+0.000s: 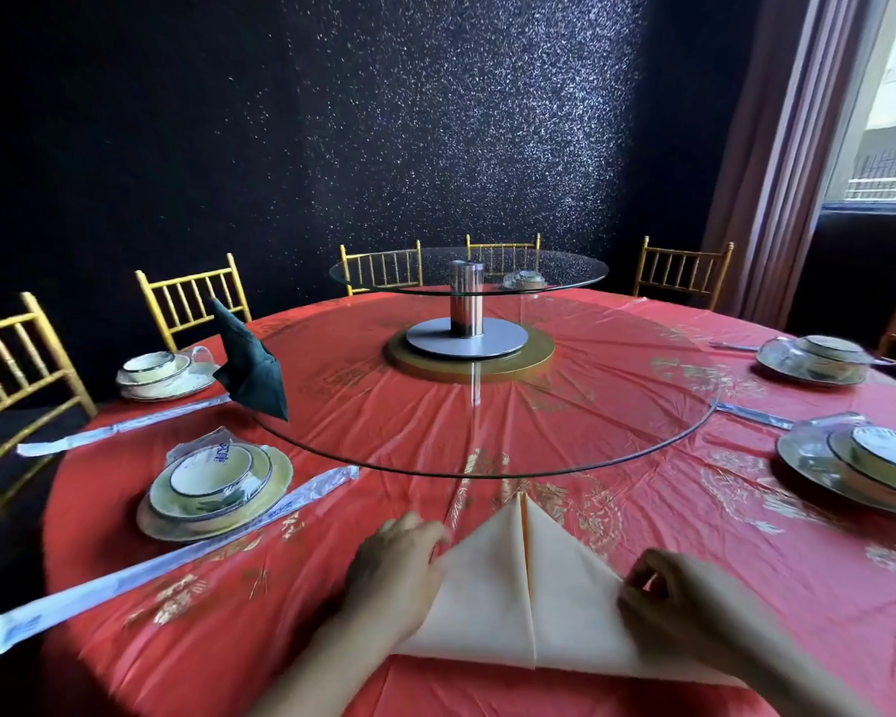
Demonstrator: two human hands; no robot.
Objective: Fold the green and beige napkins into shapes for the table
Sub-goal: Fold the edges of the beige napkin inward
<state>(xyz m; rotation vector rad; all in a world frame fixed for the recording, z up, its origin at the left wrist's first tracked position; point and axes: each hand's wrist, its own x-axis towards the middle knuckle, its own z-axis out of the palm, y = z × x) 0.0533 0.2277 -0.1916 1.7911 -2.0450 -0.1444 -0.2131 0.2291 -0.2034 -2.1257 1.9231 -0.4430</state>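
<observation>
Head view: where does the beige napkin (492, 597) lie?

— At 6 o'clock on the red tablecloth (642, 509), close to the person. It is a flat triangle with the tip pointing to 12 o'clock. Two flaps meet in a seam down the middle.

— And the hands?

— The left hand (399, 558) is at the left slanted edge, at 9 o'clock of the napkin. Its fingers curl onto the edge and seem to grip it, but the tips are hidden. The right hand (665, 600) is at 3 o'clock of the napkin and pinches the right edge between thumb and fingers.

— Is the green napkin (252, 364) done?

— I think so. It stands folded in a shape at 10 o'clock, on the rim of the glass turntable (487, 474).

— What can go wrong with the beige one?

— The tablecloth looks shiny and smooth, like plastic. If one hand pulls harder than the other, the whole napkin may slide and the middle seam may open. Then the two flaps do not match and the shape comes out crooked. Also, a lifted edge may take only the top layer, and the lower layer stays behind.

— Anything near that can be hit?

— The wrapped plates (213, 489) at 8 o'clock are well apart, so I judge the risk small.
</observation>
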